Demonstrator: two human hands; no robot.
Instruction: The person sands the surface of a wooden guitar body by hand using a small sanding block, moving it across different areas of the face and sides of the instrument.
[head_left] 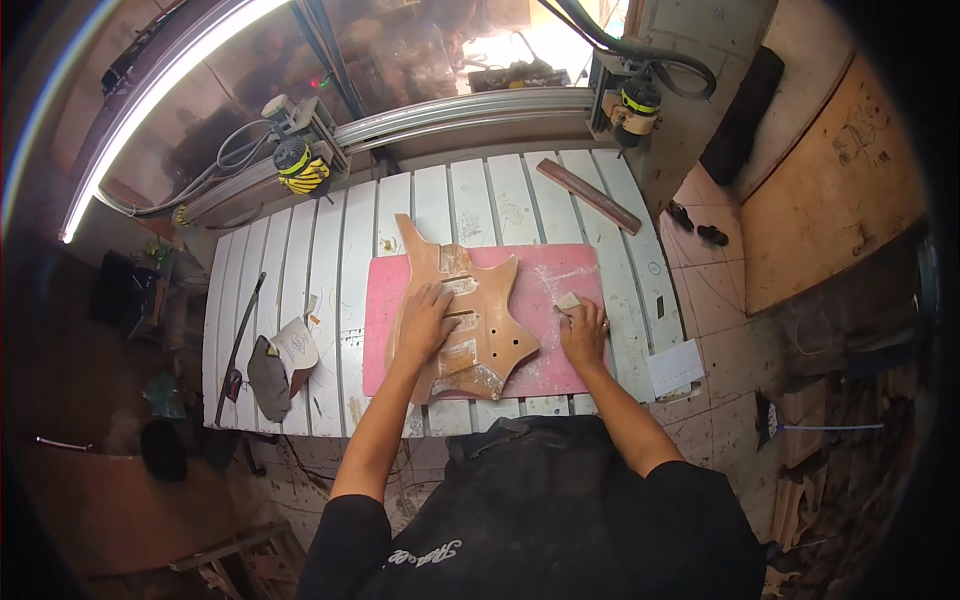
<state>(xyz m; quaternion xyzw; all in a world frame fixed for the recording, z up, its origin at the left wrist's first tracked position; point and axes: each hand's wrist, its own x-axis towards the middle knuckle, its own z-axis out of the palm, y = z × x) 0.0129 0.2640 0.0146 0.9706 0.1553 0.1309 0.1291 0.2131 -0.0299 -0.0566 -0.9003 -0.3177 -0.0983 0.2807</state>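
Note:
A bare wooden electric guitar body (492,305) with pointed horns, cut-out cavities and several small holes lies flat on a pink mat (568,262). My left hand (426,325) rests on the body's left side beside the cavities, its fingers stretched out and holding nothing. Off the body's right edge, above the dusty part of the mat, my right hand (583,332) pinches a small beige sanding pad (568,301) between thumb and fingers. The pad's underside is hidden.
The slatted white table (340,235) carries a cap (297,345), a dark curved strip (247,325), a brown wooden bar (590,196) and a white paper sheet (676,368). Behind it runs a metal rail (460,112) bearing two tool heads. A wooden board (840,200) leans at right.

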